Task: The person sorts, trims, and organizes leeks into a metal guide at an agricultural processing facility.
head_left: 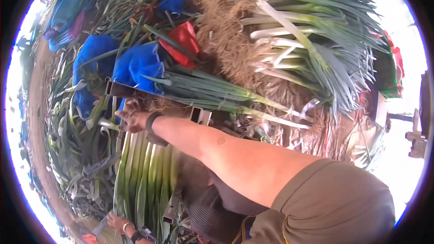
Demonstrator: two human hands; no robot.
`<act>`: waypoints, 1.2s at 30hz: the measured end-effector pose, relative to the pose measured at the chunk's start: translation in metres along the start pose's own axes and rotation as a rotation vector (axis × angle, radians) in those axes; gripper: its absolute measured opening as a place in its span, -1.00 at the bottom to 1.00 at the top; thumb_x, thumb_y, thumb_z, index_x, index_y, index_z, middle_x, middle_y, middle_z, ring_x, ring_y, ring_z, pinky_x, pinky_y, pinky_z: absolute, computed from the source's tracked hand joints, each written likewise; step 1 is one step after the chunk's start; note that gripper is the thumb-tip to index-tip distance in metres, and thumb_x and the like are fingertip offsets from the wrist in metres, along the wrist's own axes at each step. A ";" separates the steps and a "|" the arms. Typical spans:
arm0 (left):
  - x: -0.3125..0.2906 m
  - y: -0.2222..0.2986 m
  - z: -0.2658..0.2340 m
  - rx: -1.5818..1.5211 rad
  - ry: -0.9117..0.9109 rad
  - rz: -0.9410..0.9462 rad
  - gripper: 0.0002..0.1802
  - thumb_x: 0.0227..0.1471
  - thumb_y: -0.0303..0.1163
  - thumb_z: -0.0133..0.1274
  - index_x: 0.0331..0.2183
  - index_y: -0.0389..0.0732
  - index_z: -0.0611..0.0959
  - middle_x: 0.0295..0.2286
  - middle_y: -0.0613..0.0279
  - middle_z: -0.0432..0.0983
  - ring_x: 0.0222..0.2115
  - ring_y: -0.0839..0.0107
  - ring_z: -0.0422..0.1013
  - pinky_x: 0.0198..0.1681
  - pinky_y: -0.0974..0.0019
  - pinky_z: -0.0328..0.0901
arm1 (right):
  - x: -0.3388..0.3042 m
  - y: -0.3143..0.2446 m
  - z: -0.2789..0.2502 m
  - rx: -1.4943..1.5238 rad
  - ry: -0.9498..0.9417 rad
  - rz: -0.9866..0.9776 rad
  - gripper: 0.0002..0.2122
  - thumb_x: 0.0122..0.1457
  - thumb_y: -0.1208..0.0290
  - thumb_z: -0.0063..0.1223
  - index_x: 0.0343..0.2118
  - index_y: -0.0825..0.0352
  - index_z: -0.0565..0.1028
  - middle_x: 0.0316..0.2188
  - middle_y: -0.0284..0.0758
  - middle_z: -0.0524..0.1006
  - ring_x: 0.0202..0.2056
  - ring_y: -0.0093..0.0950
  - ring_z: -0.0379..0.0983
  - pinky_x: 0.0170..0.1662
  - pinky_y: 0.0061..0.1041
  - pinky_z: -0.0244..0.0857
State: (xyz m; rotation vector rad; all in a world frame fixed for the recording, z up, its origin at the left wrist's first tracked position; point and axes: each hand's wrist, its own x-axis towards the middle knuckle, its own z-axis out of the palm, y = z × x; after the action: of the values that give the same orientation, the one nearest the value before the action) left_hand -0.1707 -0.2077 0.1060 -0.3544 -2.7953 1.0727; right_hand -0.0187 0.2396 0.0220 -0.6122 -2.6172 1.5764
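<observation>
Leeks (144, 178): long stalks, straight, packed snugly side by side
Colour: whitish at upper end, shading to green below
Pose: lying parallel, lengthwise toward picture's lower edge
Place: between bars of metal frame (203, 117)

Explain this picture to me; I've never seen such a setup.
No machine here: a camera on a person's head looks down, and its wide lens bends straight edges. The big bare forearm leads to the person's right hand, by a metal frame and the pale ends of a row of leek-like stalks; whether it grips anything is unclear. Another hand shows lower left; I can't tell whose. Around lie more stalks and blue mesh bags.
</observation>
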 end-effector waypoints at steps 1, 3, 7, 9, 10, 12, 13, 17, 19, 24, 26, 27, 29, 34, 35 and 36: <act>-0.001 0.007 -0.010 -0.088 0.026 0.002 -0.58 0.11 -0.44 -0.06 0.03 0.03 0.52 0.14 0.28 0.29 0.08 0.21 0.28 0.05 0.13 0.28 | -0.010 -0.013 -0.008 -0.035 0.004 0.042 -0.25 0.15 -0.04 -0.11 0.34 0.17 -0.03 0.33 0.03 -0.08 0.33 -0.05 -0.16 0.34 -0.16 -0.29; 0.009 0.063 -0.080 -0.275 0.074 0.142 -0.59 0.10 -0.40 -0.03 0.02 -0.01 0.53 0.13 0.23 0.31 0.09 0.18 0.27 0.07 0.12 0.25 | -0.013 0.024 -0.002 0.015 0.338 -0.079 -0.35 0.17 0.08 -0.01 0.29 0.20 0.12 0.26 0.01 0.08 0.27 -0.04 0.02 0.28 -0.12 -0.08; -0.028 0.072 -0.095 -0.545 -0.028 0.341 -0.53 0.04 -0.31 0.09 0.02 -0.15 0.51 0.05 0.08 0.37 0.03 0.11 0.32 0.04 0.12 0.24 | -0.170 -0.069 -0.052 0.287 0.541 -0.606 -0.71 0.00 0.53 0.14 -0.15 0.30 0.53 -0.34 -0.25 0.52 -0.34 -0.26 0.52 -0.29 -0.31 0.41; -0.040 0.098 -0.136 -0.676 -0.050 0.517 -0.52 0.04 -0.33 0.10 0.02 -0.22 0.50 0.02 0.01 0.40 0.00 0.09 0.36 0.02 0.12 0.26 | -0.234 -0.043 -0.095 0.207 0.601 -0.544 -0.75 0.03 0.47 0.16 -0.18 0.30 0.53 -0.40 -0.27 0.54 -0.35 -0.32 0.53 -0.29 -0.41 0.41; -0.041 0.101 -0.133 -0.795 -0.007 0.545 -0.52 0.04 -0.26 0.14 -0.01 -0.27 0.53 -0.11 -0.01 0.50 -0.20 0.20 0.48 -0.11 0.23 0.34 | -0.252 -0.014 -0.104 0.237 0.783 -0.542 -0.77 0.07 0.47 0.15 -0.17 0.30 0.52 -0.39 -0.32 0.57 -0.37 -0.42 0.55 -0.32 -0.52 0.42; -0.063 0.104 -0.156 -0.853 -0.099 0.536 -0.51 0.03 -0.27 0.16 -0.01 -0.27 0.54 -0.16 0.00 0.53 -0.27 0.26 0.50 -0.17 0.26 0.36 | -0.289 0.038 -0.117 0.543 0.805 -0.106 -0.80 0.16 0.47 0.11 -0.14 0.28 0.52 -0.32 -0.35 0.60 -0.29 -0.56 0.54 -0.24 -0.55 0.46; -0.073 0.100 -0.165 -0.883 -0.138 0.518 -0.51 0.02 -0.27 0.17 -0.01 -0.26 0.54 -0.18 0.00 0.55 -0.31 0.29 0.51 -0.20 0.27 0.37 | -0.309 0.074 -0.121 0.566 0.742 0.216 -0.76 0.28 0.31 -0.06 -0.04 0.18 0.50 -0.37 -0.36 0.56 -0.46 -0.56 0.46 -0.36 -0.56 0.39; -0.084 0.088 -0.174 -0.821 -0.064 0.602 -0.51 -0.02 -0.30 0.21 -0.02 -0.24 0.55 -0.26 0.00 0.59 -0.34 0.29 0.53 -0.22 0.26 0.38 | -0.401 0.276 -0.093 -0.076 0.610 0.723 -0.76 0.22 0.22 -0.12 -0.25 0.25 0.51 -0.29 -0.03 0.56 -0.36 -0.14 0.54 -0.30 -0.17 0.41; -0.093 0.085 -0.185 -0.778 -0.077 0.638 -0.51 -0.03 -0.31 0.22 -0.03 -0.22 0.56 -0.27 0.00 0.59 -0.33 0.28 0.54 -0.23 0.25 0.38 | -0.457 0.362 -0.060 -0.237 0.583 0.744 -0.69 0.10 0.31 -0.11 -0.14 0.32 0.49 -0.21 -0.01 0.54 -0.17 -0.05 0.48 -0.09 -0.13 0.33; -0.125 0.050 -0.196 -0.699 -0.264 0.567 -0.45 -0.10 -0.24 0.24 -0.02 -0.17 0.56 -0.16 0.02 0.56 -0.30 0.20 0.54 -0.16 0.17 0.37 | -0.487 0.356 -0.011 -0.211 0.285 1.065 -0.39 -0.02 0.17 0.12 0.14 0.23 0.32 -0.17 -0.02 0.54 -0.04 -0.08 0.46 0.00 -0.23 0.33; -0.126 0.043 -0.189 -0.666 -0.221 0.611 -0.46 -0.09 -0.24 0.24 -0.03 -0.20 0.56 -0.22 -0.01 0.58 -0.33 0.22 0.56 -0.21 0.21 0.39 | -0.480 0.336 0.005 -0.482 0.396 1.081 -0.43 -0.10 0.04 0.19 0.02 0.15 0.44 -0.25 -0.09 0.57 -0.10 -0.12 0.49 -0.02 -0.23 0.35; -0.125 0.043 -0.190 -0.656 -0.195 0.648 -0.46 -0.08 -0.24 0.24 -0.04 -0.21 0.56 -0.24 -0.02 0.59 -0.35 0.22 0.57 -0.23 0.23 0.40 | -0.480 0.336 -0.002 -0.392 0.283 1.049 -0.46 -0.09 0.09 0.16 -0.01 0.17 0.45 -0.23 -0.10 0.56 -0.09 -0.11 0.48 -0.03 -0.18 0.34; -0.132 0.050 -0.203 -0.587 -0.251 0.643 -0.45 -0.06 -0.19 0.20 -0.02 -0.19 0.54 -0.17 0.00 0.55 -0.27 0.12 0.51 -0.14 0.13 0.35 | -0.482 0.335 -0.016 -0.209 0.038 0.977 -0.54 -0.08 0.18 0.10 -0.06 0.20 0.46 -0.20 -0.12 0.55 -0.07 -0.09 0.45 -0.05 -0.08 0.31; -0.141 0.067 -0.230 -0.622 -0.155 0.776 -0.47 -0.03 -0.21 0.15 -0.02 -0.21 0.53 -0.16 -0.01 0.53 -0.26 0.06 0.49 -0.14 0.11 0.34 | -0.480 0.310 -0.017 -0.265 0.103 0.645 -0.51 -0.07 0.09 0.12 -0.22 0.47 0.46 -0.31 0.04 0.53 -0.26 -0.06 0.50 -0.18 -0.15 0.36; -0.146 0.074 -0.241 -0.622 -0.136 0.804 -0.48 -0.03 -0.22 0.15 -0.02 -0.22 0.53 -0.15 -0.02 0.53 -0.25 0.06 0.49 -0.14 0.11 0.34 | -0.482 0.304 -0.020 -0.124 0.158 0.668 -0.52 -0.07 0.10 0.11 -0.23 0.47 0.46 -0.32 0.04 0.53 -0.28 -0.06 0.50 -0.19 -0.17 0.36; -0.151 0.077 -0.247 -0.665 -0.122 0.828 -0.49 -0.03 -0.23 0.15 -0.02 -0.22 0.54 -0.15 -0.02 0.53 -0.24 0.06 0.49 -0.14 0.11 0.34 | -0.482 0.282 -0.026 0.020 0.201 0.682 -0.52 -0.07 0.10 0.10 -0.24 0.48 0.46 -0.33 0.05 0.53 -0.30 -0.06 0.49 -0.20 -0.18 0.36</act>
State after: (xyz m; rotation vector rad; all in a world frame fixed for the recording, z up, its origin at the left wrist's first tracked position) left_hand 0.0375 -0.0328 0.2319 -1.6540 -3.0770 0.1563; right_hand 0.5213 0.2125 -0.1210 -1.6950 -2.3571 1.5398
